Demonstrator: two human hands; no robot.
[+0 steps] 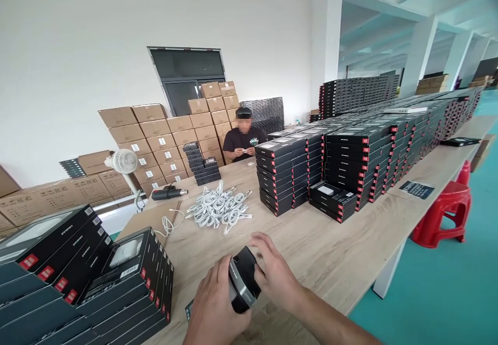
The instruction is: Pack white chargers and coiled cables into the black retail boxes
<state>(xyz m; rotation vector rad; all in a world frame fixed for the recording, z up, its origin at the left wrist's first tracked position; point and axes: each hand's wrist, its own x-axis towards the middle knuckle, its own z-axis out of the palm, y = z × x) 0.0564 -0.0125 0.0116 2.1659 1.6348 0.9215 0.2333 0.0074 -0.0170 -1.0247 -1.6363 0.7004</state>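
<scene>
My left hand (218, 303) is wrapped around the side of a small black box (243, 285) with a grey band, held tilted above the table. One end of the box looks like a raised dark flap. At that end, the thumb of my right hand (278, 275) presses against the box, while its fingers curl over the top. Beneath my left hand, the edge of a dark flat item (189, 309) shows, mostly hidden. Beyond the box, a pile of coiled white cables (218, 207) lies on the wooden table (299, 241).
Stacks of black boxes (128, 283) stand at left, and more (284, 174) at right. A heat gun (169, 193), a white fan (124, 162) and small black boxes (202, 166) are at the back. A person (244, 137) sits opposite. Red stools (445, 215) stand at right.
</scene>
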